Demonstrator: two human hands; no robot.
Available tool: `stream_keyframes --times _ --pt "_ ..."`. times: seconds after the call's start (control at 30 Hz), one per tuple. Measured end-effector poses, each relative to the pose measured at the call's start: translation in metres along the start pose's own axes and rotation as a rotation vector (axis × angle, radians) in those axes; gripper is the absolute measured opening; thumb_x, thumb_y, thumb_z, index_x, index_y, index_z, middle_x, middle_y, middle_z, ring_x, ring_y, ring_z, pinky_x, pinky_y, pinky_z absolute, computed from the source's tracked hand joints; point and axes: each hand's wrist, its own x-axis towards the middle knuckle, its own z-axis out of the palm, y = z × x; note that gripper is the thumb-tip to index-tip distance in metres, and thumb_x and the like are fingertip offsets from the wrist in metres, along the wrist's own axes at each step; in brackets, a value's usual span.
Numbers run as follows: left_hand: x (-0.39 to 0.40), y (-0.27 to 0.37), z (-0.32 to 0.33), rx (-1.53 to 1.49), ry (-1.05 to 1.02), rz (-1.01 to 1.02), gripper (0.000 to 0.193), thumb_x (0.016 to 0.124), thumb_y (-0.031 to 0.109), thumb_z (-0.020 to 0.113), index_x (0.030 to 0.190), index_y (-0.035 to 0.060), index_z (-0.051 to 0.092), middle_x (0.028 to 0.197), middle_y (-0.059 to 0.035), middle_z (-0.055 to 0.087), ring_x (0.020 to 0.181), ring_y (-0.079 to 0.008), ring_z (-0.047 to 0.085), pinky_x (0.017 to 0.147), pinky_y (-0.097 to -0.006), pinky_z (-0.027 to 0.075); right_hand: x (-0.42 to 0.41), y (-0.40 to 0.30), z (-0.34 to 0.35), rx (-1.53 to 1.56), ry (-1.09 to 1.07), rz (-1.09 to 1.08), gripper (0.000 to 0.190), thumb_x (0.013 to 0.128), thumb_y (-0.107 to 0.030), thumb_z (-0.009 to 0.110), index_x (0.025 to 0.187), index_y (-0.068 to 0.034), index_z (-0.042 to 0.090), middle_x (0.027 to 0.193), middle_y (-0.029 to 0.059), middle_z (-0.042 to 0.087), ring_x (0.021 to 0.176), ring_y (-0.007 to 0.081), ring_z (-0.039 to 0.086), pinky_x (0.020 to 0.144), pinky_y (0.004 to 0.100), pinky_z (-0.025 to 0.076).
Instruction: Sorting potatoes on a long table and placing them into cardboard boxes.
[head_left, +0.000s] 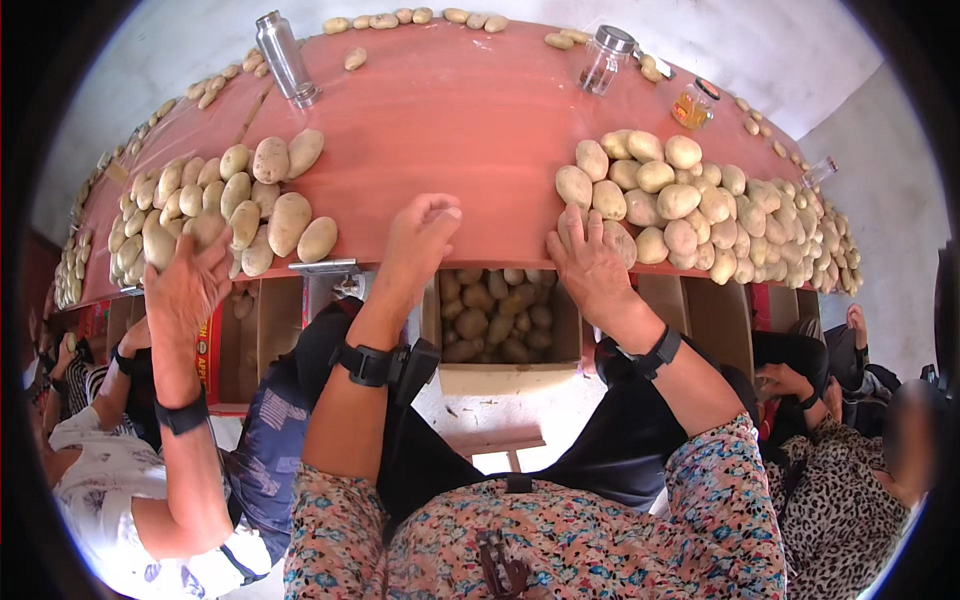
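My left hand (420, 244) hovers over the near part of the red tabletop (450, 142), its fingers loosely curled and the thumb a little apart. Nothing shows in it. My right hand (596, 274) lies against the near left end of a large potato pile (679, 201). Its fingers are spread over a potato (619, 241) and the one beside it; whether it grips one is hidden. Below the table edge, between my knees, a cardboard box (499, 367) holds many potatoes (480, 322). A smaller potato pile (236, 191) sits to my left.
At left, a co-worker's hand (187, 277) touches the smaller pile. Another co-worker (840, 472) sits at right. A steel bottle (285, 60), a lidded glass jar (604, 64) and an amber-filled jar (694, 105) stand farther back. More boxes (716, 311) stand under the table.
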Motion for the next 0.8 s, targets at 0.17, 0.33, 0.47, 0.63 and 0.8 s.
stream_keyframes --times 0.17,0.33,0.47,0.63,0.8 --pt "0.002 -0.005 0.014 0.049 -0.121 -0.021 0.029 0.092 0.027 0.055 0.114 0.0075 0.056 0.113 -0.0049 0.056 0.104 -0.0157 0.056 0.080 -0.0285 0.045 -0.006 0.006 0.003 0.076 0.081 0.005 0.029 0.078 -0.010 0.058 0.107 -0.005 0.056 0.129 0.0215 0.044 0.111 0.0406 0.049 0.082 0.0427 0.047" --pt "0.007 -0.012 0.025 0.083 -0.215 -0.012 0.028 0.092 0.027 0.055 0.111 0.0060 0.057 0.111 -0.0052 0.057 0.102 -0.0153 0.057 0.079 -0.0286 0.045 -0.006 0.016 -0.013 0.398 0.166 0.081 0.035 0.076 -0.005 0.060 0.110 -0.006 0.054 0.127 0.0188 0.046 0.107 0.0373 0.053 0.083 0.0433 0.048" --pt "0.009 -0.013 0.030 0.103 -0.210 -0.019 0.028 0.092 0.026 0.054 0.111 0.0053 0.057 0.110 -0.0054 0.057 0.101 -0.0152 0.057 0.079 -0.0286 0.046 -0.003 0.024 -0.034 0.909 0.123 0.265 0.041 0.075 0.000 0.060 0.114 -0.006 0.052 0.115 0.0154 0.055 0.101 0.0335 0.057 0.083 0.0412 0.048" --pt "0.009 -0.013 0.032 0.086 -0.192 -0.013 0.028 0.092 0.026 0.054 0.111 0.0057 0.057 0.109 -0.0051 0.058 0.101 -0.0151 0.057 0.079 -0.0282 0.045 -0.008 0.024 -0.052 1.237 0.134 0.290 0.040 0.082 -0.002 0.057 0.122 -0.005 0.049 0.112 0.0106 0.057 0.100 0.0244 0.058 0.081 0.0359 0.051" --pt "0.010 -0.011 0.026 0.038 -0.107 -0.018 0.027 0.092 0.026 0.055 0.110 0.0069 0.058 0.109 -0.0031 0.059 0.100 -0.0147 0.058 0.078 -0.0279 0.045 -0.022 -0.008 -0.028 2.096 -0.584 0.505 0.037 0.090 -0.013 0.053 0.125 -0.004 0.046 0.116 0.0115 0.052 0.093 0.0227 0.060 0.070 0.0314 0.056"
